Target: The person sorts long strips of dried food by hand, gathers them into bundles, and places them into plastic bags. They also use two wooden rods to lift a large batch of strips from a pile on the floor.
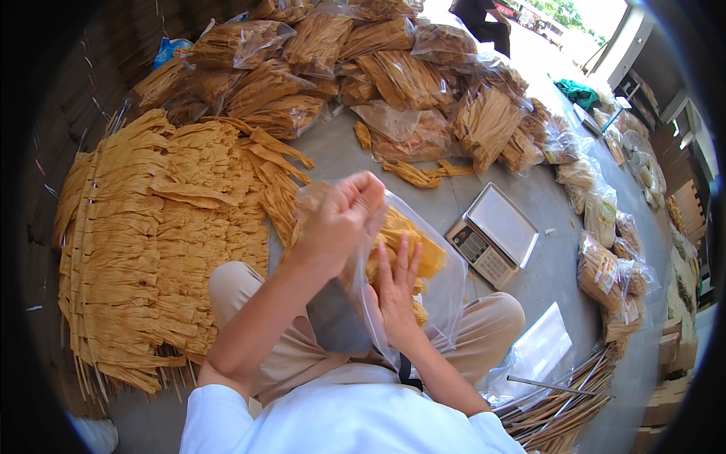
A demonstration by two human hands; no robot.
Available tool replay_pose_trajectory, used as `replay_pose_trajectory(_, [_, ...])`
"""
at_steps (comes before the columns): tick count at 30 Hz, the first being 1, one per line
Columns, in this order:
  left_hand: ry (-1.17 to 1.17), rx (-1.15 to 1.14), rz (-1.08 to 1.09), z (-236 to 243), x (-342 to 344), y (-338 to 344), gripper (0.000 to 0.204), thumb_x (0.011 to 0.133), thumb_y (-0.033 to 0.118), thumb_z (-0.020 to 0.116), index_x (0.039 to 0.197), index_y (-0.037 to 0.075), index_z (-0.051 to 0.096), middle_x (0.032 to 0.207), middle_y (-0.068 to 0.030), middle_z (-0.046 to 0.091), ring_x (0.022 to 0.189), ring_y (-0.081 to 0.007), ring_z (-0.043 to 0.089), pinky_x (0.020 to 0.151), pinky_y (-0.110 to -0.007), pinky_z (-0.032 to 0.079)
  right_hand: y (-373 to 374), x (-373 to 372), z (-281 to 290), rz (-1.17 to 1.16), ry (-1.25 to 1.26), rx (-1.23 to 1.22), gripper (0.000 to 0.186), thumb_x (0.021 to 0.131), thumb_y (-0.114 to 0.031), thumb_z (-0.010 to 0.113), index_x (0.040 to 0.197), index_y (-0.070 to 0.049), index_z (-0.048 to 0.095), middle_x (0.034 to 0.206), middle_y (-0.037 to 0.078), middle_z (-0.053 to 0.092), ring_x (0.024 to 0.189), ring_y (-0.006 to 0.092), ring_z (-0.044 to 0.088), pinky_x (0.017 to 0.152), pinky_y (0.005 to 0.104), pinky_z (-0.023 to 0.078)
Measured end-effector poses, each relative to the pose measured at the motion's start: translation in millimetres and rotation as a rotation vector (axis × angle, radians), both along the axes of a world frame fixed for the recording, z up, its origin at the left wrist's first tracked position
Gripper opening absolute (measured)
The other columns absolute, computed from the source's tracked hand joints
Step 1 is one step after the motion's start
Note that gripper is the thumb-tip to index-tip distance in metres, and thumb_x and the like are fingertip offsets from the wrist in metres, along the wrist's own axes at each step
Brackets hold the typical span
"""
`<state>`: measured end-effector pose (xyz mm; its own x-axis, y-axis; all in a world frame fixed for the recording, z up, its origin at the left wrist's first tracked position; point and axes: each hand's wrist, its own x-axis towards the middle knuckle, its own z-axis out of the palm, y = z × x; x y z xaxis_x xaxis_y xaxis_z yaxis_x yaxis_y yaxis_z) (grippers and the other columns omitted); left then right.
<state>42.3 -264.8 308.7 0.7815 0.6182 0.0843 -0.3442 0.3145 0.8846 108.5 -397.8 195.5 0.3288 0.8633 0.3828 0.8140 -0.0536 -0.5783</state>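
Observation:
A clear plastic bag (448, 261) lies between my bent knees, with yellow dried tofu-skin strips (425, 251) inside it. Closed fingers of my left hand (342, 219), slightly blurred, grip the bag's upper left edge. My right hand (396, 296) rests flat against the strips at the bag, its fingers apart and pointing away from me. Part of the strips is hidden behind that hand. To my left spreads a broad stack of yellow tofu-skin strips (159, 250) hung in rows on thin sticks.
A digital scale (499, 231) with a metal plate stands right of the bag. Filled bags (318, 45) are heaped beyond, and more bags (605, 272) line the right side. Thin sticks (563, 408) and flat plastic bags (538, 344) lie at lower right. Another person (482, 21) is far off.

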Motion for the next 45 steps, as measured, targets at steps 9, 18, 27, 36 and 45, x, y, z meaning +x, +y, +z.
replay_pose_trajectory(9, [0.251,-0.108,0.483,-112.8,-52.5,131.5,0.022,0.097,0.022,0.045,0.079,0.011,0.042,0.062,0.0035,0.038,0.051,-0.0067,0.037,0.047,-0.020,0.032,-0.3,22.7,24.4,0.145,0.107,0.150,0.051,0.075,-0.010,0.066,0.124,-0.005,0.052,0.140,0.022,0.035,0.134,0.0372,0.027,0.108,0.0447,0.024])
replay_pose_trajectory(18, [0.396,0.020,0.525,-128.0,-67.2,127.9,0.023,0.098,0.023,0.044,0.078,0.012,0.040,0.058,0.0058,0.035,0.048,-0.0053,0.033,0.044,-0.020,0.029,-65.0,28.2,-63.2,-0.091,0.277,-0.368,0.015,0.082,-0.013,0.063,0.086,0.001,0.061,0.060,0.010,0.059,0.051,0.0247,0.059,0.051,0.0340,0.048])
replay_pose_trajectory(27, [0.041,0.149,0.559,-15.1,-91.2,135.2,0.023,0.096,0.026,0.048,0.076,0.015,0.044,0.055,0.0071,0.033,0.045,-0.0037,0.031,0.041,-0.018,0.027,-21.4,97.5,85.8,-0.029,0.731,0.332,0.015,0.091,-0.008,0.055,0.084,0.003,0.062,0.060,0.002,0.056,0.051,0.0067,0.050,0.048,0.0192,0.040])
replay_pose_trajectory(36, [0.521,0.133,0.441,-101.9,-71.6,124.2,0.020,0.096,0.023,0.049,0.081,0.011,0.046,0.059,0.0064,0.038,0.050,-0.0036,0.032,0.046,-0.019,0.027,49.5,183.9,20.2,-0.207,0.292,-0.140,0.016,0.081,-0.008,0.058,0.090,0.004,0.062,0.074,0.013,0.064,0.067,0.0225,0.062,0.067,0.0331,0.048])
replay_pose_trajectory(45, [0.419,0.293,0.189,-93.4,-56.5,75.6,0.018,0.097,0.015,0.045,0.081,0.007,0.044,0.062,0.0069,0.036,0.054,-0.0029,0.030,0.048,-0.020,0.026,11.5,69.2,60.1,0.227,0.457,-0.050,0.047,0.088,-0.020,0.060,0.127,0.001,0.045,0.122,0.017,0.051,0.112,0.0257,0.051,0.090,0.0340,0.044])
